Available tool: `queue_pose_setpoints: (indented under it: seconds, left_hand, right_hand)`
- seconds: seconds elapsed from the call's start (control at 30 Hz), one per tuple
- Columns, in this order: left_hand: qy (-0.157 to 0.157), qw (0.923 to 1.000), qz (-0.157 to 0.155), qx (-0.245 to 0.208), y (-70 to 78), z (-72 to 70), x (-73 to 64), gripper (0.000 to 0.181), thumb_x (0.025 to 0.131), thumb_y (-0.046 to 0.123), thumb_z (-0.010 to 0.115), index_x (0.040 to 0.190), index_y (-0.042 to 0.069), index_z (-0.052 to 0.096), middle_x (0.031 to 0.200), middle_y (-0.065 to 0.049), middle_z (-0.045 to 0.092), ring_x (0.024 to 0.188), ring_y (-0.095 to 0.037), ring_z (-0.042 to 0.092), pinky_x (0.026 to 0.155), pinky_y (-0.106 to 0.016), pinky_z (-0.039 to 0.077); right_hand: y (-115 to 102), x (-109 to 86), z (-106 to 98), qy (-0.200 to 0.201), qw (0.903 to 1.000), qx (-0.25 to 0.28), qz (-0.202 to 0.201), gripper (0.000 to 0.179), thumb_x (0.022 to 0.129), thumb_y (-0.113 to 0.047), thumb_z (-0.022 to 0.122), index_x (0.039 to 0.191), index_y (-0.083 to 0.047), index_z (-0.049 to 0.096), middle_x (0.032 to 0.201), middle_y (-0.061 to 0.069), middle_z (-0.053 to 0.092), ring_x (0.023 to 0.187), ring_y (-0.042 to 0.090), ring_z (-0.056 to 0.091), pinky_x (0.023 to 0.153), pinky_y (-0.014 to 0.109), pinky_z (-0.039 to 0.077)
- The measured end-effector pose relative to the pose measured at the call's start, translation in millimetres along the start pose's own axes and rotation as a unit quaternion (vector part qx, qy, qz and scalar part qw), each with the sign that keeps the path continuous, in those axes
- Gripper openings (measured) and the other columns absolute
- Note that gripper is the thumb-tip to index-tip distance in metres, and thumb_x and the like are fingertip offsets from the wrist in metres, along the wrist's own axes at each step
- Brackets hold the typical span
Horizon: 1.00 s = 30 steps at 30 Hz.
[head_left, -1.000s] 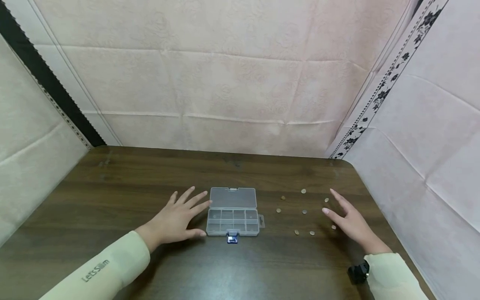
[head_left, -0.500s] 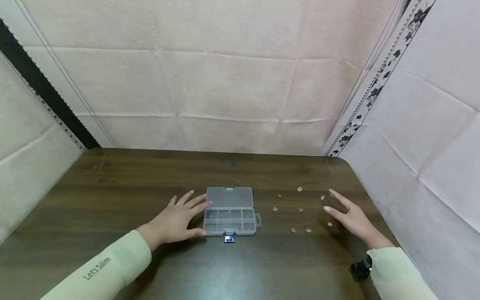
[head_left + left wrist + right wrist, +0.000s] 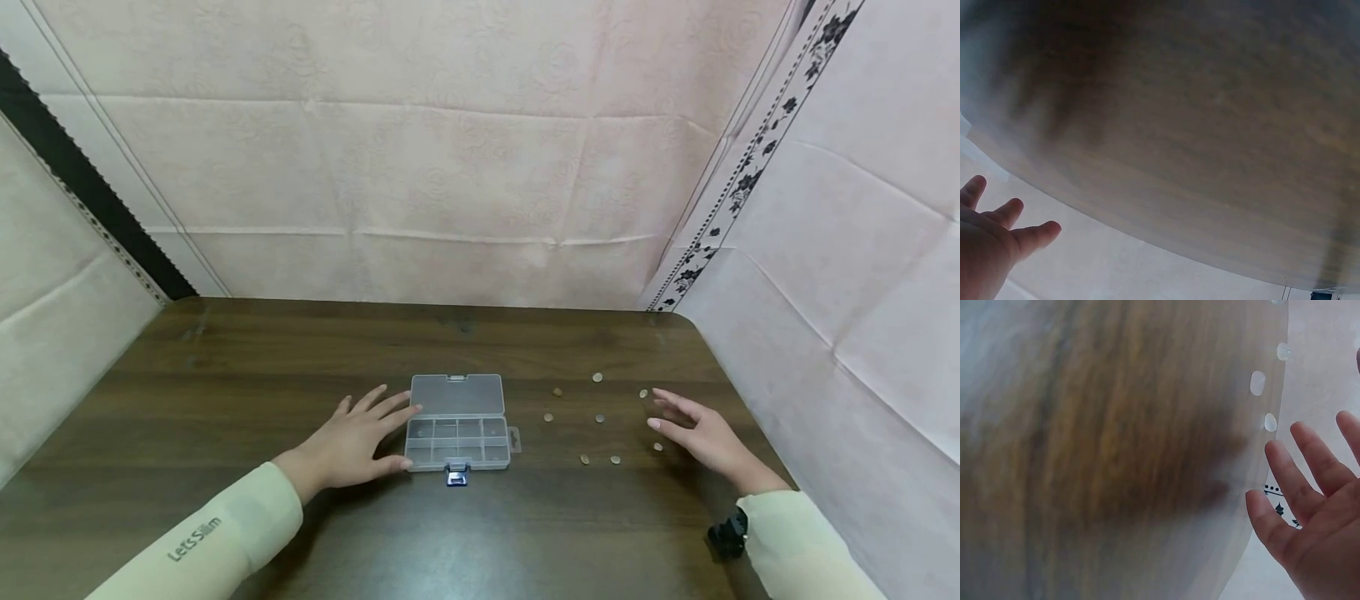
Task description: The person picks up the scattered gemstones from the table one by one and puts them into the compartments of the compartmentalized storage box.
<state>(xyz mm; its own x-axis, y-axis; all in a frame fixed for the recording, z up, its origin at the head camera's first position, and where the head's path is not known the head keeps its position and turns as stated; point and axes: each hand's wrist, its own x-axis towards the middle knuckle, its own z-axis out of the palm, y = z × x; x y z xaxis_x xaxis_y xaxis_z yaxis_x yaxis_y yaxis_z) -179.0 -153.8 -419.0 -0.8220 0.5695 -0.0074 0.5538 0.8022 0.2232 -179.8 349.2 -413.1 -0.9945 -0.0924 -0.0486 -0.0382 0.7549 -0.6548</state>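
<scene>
A clear plastic compartment box (image 3: 457, 454) lies on the table with its lid (image 3: 457, 394) folded back and a blue clasp (image 3: 457, 477) at its front. My left hand (image 3: 348, 446) is spread at the box's left side, fingertips and thumb right at its edge. Off to the right, several small pale, roundish flat pieces (image 3: 599, 418) are scattered. My right hand (image 3: 705, 437) hovers among them, thumb and fingers apart with nothing between. Its index fingertip is near one pale piece (image 3: 642, 393); another piece (image 3: 657, 447) lies below the thumb. Pale pieces (image 3: 1257, 383) also show beyond the right fingertips in the right wrist view.
The brown wooden table (image 3: 337, 342) ends at a pale cloth backdrop (image 3: 450, 183), with cloth walls on both sides. A brownish piece (image 3: 557, 392) lies among the pale ones. A black device (image 3: 727, 536) is worn on the right wrist.
The head view has shifted slightly, so the box and pieces appear further left. My right fingers have bent a little and lowered toward the pieces. My left hand stays beside the box.
</scene>
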Motion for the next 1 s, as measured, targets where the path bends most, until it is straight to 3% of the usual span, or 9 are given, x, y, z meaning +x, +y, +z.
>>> queue_pose_setpoints:
  seconds: [0.17, 0.47, 1.0]
  left_hand:
    - [-0.001, 1.0, 0.001, 0.001, 1.0, 0.1, 1.7, 0.075, 0.089, 0.063, 0.055, 0.15, 0.025, 0.037, 0.156, -0.006, 0.032, 0.143, -0.039, 0.022, 0.101, -0.075, 0.021]
    - [-0.008, 1.0, 0.001, 0.002, 1.9, 0.3, 6.1, 0.076, 0.088, 0.063, 0.054, 0.151, 0.024, 0.036, 0.156, -0.006, 0.032, 0.144, -0.038, 0.022, 0.101, -0.074, 0.021]
    - [-0.008, 0.9999, 0.0, 0.006, -1.4, 3.7, 7.9, 0.075, 0.088, 0.065, 0.053, 0.149, 0.023, 0.04, 0.155, -0.006, 0.034, 0.143, -0.038, 0.024, 0.101, -0.074, 0.022]
  right_hand:
    - [3, -1.4, 1, 0.001, 1.0, -0.006, -0.003, 0.06, 0.092, -0.035, 0.066, 0.141, -0.004, 0.049, 0.132, 0.021, 0.057, 0.118, 0.038, 0.055, 0.093, 0.051, 0.045]
    - [12, -2.0, 2, -0.014, 0.9996, 0.016, -0.017, 0.055, 0.085, -0.027, 0.075, 0.129, 0.001, 0.06, 0.123, 0.019, 0.064, 0.11, 0.035, 0.061, 0.077, 0.02, 0.049]
    - [15, -5.0, 1, -0.048, 0.9981, -0.021, -0.032, 0.047, 0.085, -0.025, 0.075, 0.123, -0.001, 0.065, 0.117, 0.016, 0.067, 0.106, 0.032, 0.062, 0.081, 0.028, 0.051]
